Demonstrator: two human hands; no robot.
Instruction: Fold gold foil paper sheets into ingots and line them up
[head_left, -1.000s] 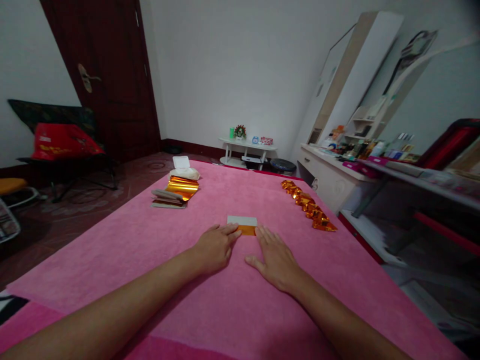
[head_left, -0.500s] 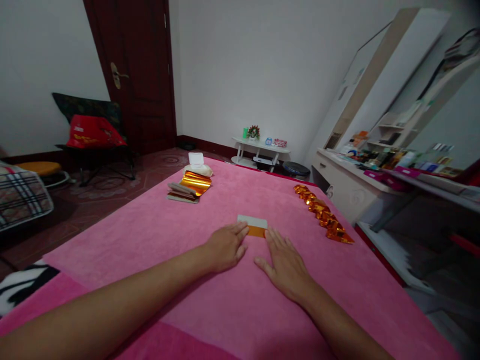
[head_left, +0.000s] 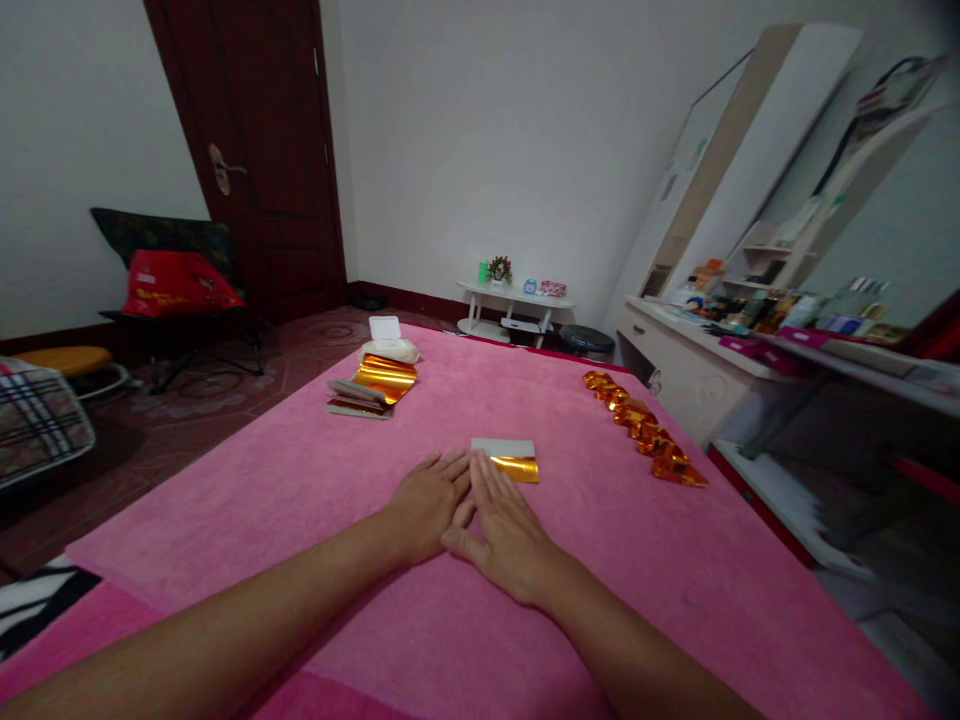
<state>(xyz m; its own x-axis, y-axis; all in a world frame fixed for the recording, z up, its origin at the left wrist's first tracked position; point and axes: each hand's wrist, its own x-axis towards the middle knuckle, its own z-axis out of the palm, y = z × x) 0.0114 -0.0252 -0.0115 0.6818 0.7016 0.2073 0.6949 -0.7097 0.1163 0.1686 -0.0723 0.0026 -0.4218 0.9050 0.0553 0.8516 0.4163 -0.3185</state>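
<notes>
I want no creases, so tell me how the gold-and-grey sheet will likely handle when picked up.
The gold-and-grey sheet is probably light and bendy, as it looks thin and lies low on the pink cloth. Its shiny gold strip may feel slick under the right hand. Being flat, it seems unlikely to roll.

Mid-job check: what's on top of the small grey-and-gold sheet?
The right grip lies over the near-left part of the sheet. Most of the grey band and the gold's right part show; the gold's left end is covered.
</notes>
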